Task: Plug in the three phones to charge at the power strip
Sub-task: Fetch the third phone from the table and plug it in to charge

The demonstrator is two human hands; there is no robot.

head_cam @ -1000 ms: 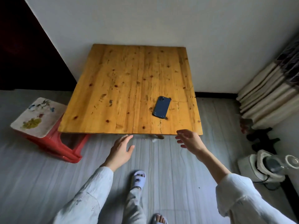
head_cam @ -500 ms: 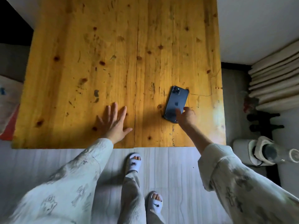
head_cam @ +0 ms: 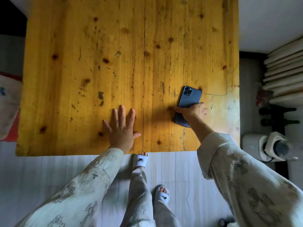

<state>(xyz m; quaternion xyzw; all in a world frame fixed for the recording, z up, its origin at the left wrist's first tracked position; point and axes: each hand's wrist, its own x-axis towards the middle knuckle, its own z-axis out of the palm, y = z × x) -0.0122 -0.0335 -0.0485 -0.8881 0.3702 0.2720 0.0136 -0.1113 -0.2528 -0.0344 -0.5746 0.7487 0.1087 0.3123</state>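
I looked down through the head camera at a wooden table [head_cam: 91, 63] with many dark knots and scratches. Only one phone [head_cam: 190, 97] was in my view. It was dark blue and lay face down on the right part of the table, near the front edge, with the camera lenses at its far end. It sat a little tilted, the far end leaning to the right.

My right hand [head_cam: 192, 111] was curled around the near half of the phone: the thumb was on its left edge and the other fingers wrapped over the right side. The near corner of the phone showed below the hand. I could not tell if the phone was already lifted or touching the wood.

My left hand [head_cam: 122, 128] lay flat on the table, palm down, the fingers straight and a little spread, holding nothing. It was well apart from the right hand, on the other side of the seam between the boards.

A thin line [head_cam: 218, 94] ran on the table from the far corner of the phone to the right; I could not say if it was a cable or a crack. Below the table edge I saw pale floor [head_cam: 49, 174], my two slippers [head_cam: 161, 194] and wide printed sleeves [head_cam: 246, 174].
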